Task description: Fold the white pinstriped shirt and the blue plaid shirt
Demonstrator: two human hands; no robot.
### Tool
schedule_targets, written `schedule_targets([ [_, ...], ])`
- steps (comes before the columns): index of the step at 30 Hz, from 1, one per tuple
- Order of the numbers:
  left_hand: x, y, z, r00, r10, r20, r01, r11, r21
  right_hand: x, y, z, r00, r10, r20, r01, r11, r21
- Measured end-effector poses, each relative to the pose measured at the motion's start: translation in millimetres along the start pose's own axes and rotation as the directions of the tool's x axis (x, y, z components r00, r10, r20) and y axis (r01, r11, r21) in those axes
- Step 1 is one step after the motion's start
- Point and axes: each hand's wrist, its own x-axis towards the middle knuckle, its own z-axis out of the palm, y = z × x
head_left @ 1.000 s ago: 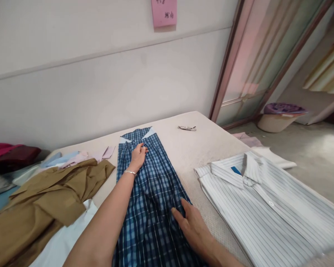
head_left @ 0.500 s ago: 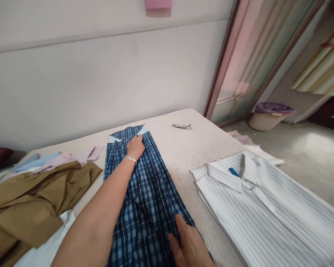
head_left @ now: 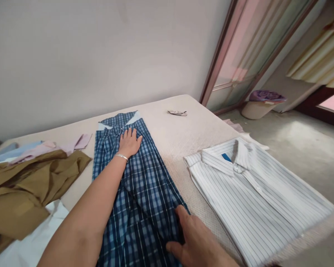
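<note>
A blue plaid garment [head_left: 144, 178], probably a shirt, lies in a long narrow fold on the bed, its far end showing pale collar-like patches. My left hand [head_left: 130, 142] rests flat on it near that far end, fingers spread, a silver bracelet at the wrist. Close to me, my right hand [head_left: 195, 233] is at the garment's right edge, thumb and index finger apart; its other fingers are hidden. To the right, a white striped shirt [head_left: 247, 189] lies folded with its collar up and a blue label inside.
Brown clothing [head_left: 30, 189], a white cloth [head_left: 30, 237] and a pastel pile [head_left: 41, 150] lie at left. Eyeglasses [head_left: 177, 113] rest near the bed's [head_left: 200, 129] far edge. A wall stands behind. Past the right side are a framed glass panel [head_left: 236, 66] and a lined bin [head_left: 258, 105].
My left hand has gone from curled fingers to lying flat with fingers spread on the plaid garment. The right hand remains at the edge. The view has shifted slightly downward.
</note>
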Motion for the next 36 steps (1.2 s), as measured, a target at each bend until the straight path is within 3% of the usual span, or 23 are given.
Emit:
schedule_targets([
  [3,5,-5,6.3,0.998,-0.037,0.047,0.037,0.999,-0.001,-7,-1,-15,0.999,-0.013,0.030,0.014,0.999,-0.030],
  [7,3,1,-14.1,0.984,-0.051,0.170,0.057,0.998,-0.027,-7,11,-35,0.994,-0.100,-0.051,0.105,0.990,0.094],
  [11,-36,18,-28.1,0.993,0.053,0.107,-0.045,0.996,-0.078,-7,22,-59,0.990,-0.083,-0.110,0.112,0.952,0.285],
  [14,-75,31,-20.3,0.994,0.079,0.080,-0.075,0.996,-0.053,-15,22,-67,0.982,-0.132,-0.134,0.153,0.974,0.166],
  [19,-99,39,-4.7,0.998,0.055,0.029,-0.056,0.998,0.023,-25,15,-51,0.967,-0.254,0.003,0.253,0.962,-0.106],
  [24,-95,38,-4.7,0.998,0.055,0.034,-0.055,0.998,0.017,-21,10,-32,0.971,-0.233,0.055,0.237,0.901,-0.364],
  [27,-95,37,-5.7,0.998,0.053,0.036,-0.054,0.998,0.011,-18,14,-34,0.971,-0.237,0.043,0.236,0.900,-0.367],
  [32,-98,39,-7.5,0.998,0.054,0.028,-0.055,0.998,0.041,-16,15,-35,0.967,-0.250,0.046,0.254,0.946,-0.200],
  [36,-100,40,-7.5,0.999,0.049,0.016,-0.050,0.997,0.054,-10,8,-22,0.975,-0.222,0.034,0.221,0.923,-0.314],
])
